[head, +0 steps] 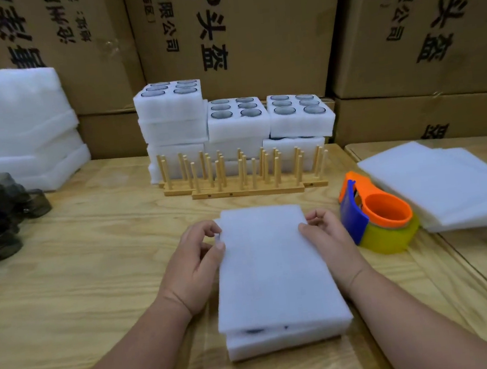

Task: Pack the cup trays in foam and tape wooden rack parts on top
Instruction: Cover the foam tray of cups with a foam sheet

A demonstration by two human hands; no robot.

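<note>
From the head view, I have the white foam-wrapped cup tray bundle (278, 273) lying near the front edge of the tabletop (95, 275), about midway along it, long axis running away from me. A flat foam sheet sits on top as a lid; at the near end a dark gap shows between lid and base, with something dark inside that I judge to be cups.

My left hand (193, 261) is at the bundle's left edge, fingers curled, pinching the foam rim between thumb and fingertips. My right hand (325, 235) rests against the right edge, fingers loosely curled; it touches the foam, but I cannot tell whether it truly grips it.

The risks as I judge them: the lid is not taped, so any lift or tilt could let it slide and leave the tray exposed. Squeezing hard could dent the soft foam.

The light wooden peg rack parts (244, 172) stand near the tabletop's far edge, in front of stacked white foam trays of cups (237, 119); reaching over could topple them. The orange and blue tape dispenser with yellow roll (380, 215) sits just beside my right hand, near the right edge, and a careless elbow could knock it.
</note>
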